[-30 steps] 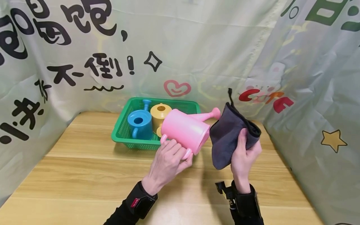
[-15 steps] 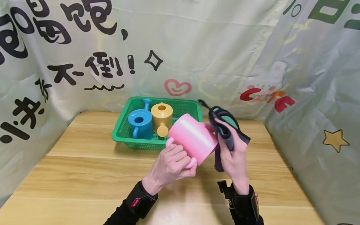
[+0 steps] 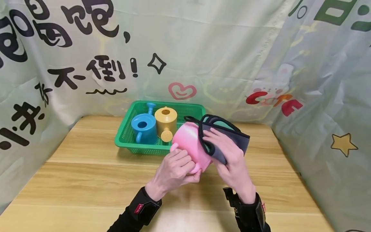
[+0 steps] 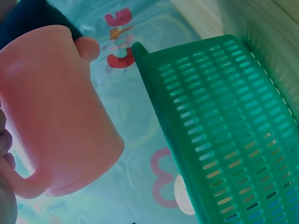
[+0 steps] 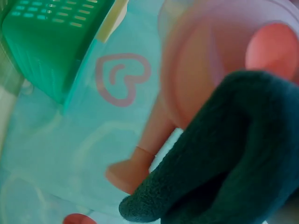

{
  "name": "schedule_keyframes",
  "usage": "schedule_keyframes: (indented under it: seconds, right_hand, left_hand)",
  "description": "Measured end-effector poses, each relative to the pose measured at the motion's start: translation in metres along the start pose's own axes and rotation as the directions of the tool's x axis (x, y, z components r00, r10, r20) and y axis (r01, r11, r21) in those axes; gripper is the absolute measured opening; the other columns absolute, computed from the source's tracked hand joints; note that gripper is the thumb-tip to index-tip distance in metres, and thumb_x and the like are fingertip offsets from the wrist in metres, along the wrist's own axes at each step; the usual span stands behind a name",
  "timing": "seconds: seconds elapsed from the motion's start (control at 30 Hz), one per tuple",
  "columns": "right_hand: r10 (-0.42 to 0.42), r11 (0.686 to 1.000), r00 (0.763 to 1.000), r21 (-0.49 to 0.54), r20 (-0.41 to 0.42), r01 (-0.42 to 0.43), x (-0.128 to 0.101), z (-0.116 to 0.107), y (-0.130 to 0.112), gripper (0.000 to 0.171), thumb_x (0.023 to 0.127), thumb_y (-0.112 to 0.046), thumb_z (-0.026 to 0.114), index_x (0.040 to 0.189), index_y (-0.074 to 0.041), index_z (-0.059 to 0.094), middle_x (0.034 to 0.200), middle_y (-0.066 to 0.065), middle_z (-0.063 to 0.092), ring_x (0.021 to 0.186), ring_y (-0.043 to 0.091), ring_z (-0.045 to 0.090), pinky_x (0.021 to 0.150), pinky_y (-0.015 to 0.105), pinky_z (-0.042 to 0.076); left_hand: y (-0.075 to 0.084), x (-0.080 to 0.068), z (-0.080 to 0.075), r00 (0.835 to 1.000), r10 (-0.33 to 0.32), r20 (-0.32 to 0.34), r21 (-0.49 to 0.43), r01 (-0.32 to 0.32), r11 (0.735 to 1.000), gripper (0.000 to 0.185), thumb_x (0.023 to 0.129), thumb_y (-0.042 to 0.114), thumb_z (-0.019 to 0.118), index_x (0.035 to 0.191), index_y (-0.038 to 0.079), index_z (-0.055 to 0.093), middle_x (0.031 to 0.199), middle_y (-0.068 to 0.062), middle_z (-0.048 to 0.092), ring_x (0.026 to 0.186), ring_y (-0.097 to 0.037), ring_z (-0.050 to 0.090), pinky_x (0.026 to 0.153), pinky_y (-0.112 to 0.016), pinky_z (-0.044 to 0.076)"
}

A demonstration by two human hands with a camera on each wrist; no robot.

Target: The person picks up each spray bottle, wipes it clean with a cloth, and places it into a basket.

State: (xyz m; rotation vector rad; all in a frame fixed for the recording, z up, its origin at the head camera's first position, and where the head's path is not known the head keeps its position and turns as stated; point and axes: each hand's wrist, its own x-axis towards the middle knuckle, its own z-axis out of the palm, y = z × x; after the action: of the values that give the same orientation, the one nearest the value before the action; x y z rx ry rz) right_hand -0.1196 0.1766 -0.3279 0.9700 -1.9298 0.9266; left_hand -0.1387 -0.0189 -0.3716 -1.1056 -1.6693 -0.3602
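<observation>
My left hand [image 3: 175,170] grips the handle of a pink watering can [image 3: 186,137], which is held tilted on its side above the table. In my right hand [image 3: 232,164] is a folded grey cloth [image 3: 240,139] with black edging and a green inner side, laid over the can's right side. The cloth hides the spout in the head view. Seen from the right wrist, the spout [image 5: 161,123] sticks out past the green side of the cloth [image 5: 210,154]. The left wrist view shows the can's smooth body [image 4: 56,107] close up.
Behind the hands a green plastic basket [image 3: 185,104] stands on the wooden table [image 3: 95,180]. It holds a blue watering can [image 3: 148,135] and a yellow watering can [image 3: 169,124]. A printed fabric sheet [image 3: 220,58] hangs around the back and sides.
My right hand has brought the cloth leftward from beside the can onto its side, covering the spout. The can has shifted slightly down. My left hand keeps its grip.
</observation>
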Motion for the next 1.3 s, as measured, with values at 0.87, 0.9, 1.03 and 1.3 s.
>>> schedule_keyframes:
  seconds: [0.87, 0.9, 1.03, 1.3]
  right_hand:
    - [0.409, 0.904, 0.908, -0.172, 0.088, -0.391, -0.009, -0.011, -0.002, 0.044, 0.09, -0.003, 0.066, 0.132, -0.016, 0.065, 0.129, 0.005, 0.07, 0.122, 0.025, 0.066, 0.106, 0.005, 0.035]
    - [0.405, 0.906, 0.909, -0.176, 0.092, -0.386, -0.009, -0.011, -0.002, 0.045, 0.089, -0.002, 0.066, 0.133, -0.016, 0.065, 0.13, 0.005, 0.069, 0.123, 0.026, 0.065, 0.106, 0.005, 0.034]
    - [0.364, 0.924, 0.922, -0.172, 0.13, -0.341, -0.009, -0.013, -0.003, 0.053, 0.086, 0.007, 0.063, 0.133, -0.016, 0.065, 0.136, 0.007, 0.066, 0.128, 0.028, 0.062, 0.11, 0.005, 0.03]
    - [0.199, 0.98, 0.939, -0.071, 0.279, -0.186, -0.01, -0.016, 0.0, 0.076, 0.066, 0.02, 0.056, 0.133, -0.016, 0.065, 0.147, 0.008, 0.058, 0.144, 0.025, 0.047, 0.119, 0.015, 0.027]
  left_hand:
    - [0.0, -0.002, 0.002, 0.997, 0.074, -0.017, -0.027, -0.074, 0.997, 0.03, 0.092, 0.028, 0.055, 0.064, 0.02, 0.051, 0.057, 0.009, 0.046, 0.06, -0.009, 0.043, 0.066, -0.022, 0.036]
    - [0.001, -0.002, 0.002, 0.997, 0.073, -0.015, -0.033, -0.073, 0.997, 0.03, 0.092, 0.028, 0.055, 0.064, 0.02, 0.051, 0.057, 0.009, 0.046, 0.06, -0.009, 0.043, 0.066, -0.022, 0.036]
    - [0.001, -0.002, 0.002, 0.997, 0.083, 0.003, -0.053, -0.083, 0.995, 0.028, 0.092, 0.027, 0.054, 0.065, 0.02, 0.051, 0.058, 0.009, 0.046, 0.061, -0.008, 0.043, 0.065, -0.021, 0.036]
    - [0.003, -0.003, 0.003, 0.992, 0.118, 0.044, -0.102, -0.113, 0.988, 0.022, 0.088, 0.023, 0.052, 0.066, 0.021, 0.049, 0.06, 0.011, 0.046, 0.062, -0.005, 0.043, 0.066, -0.019, 0.036]
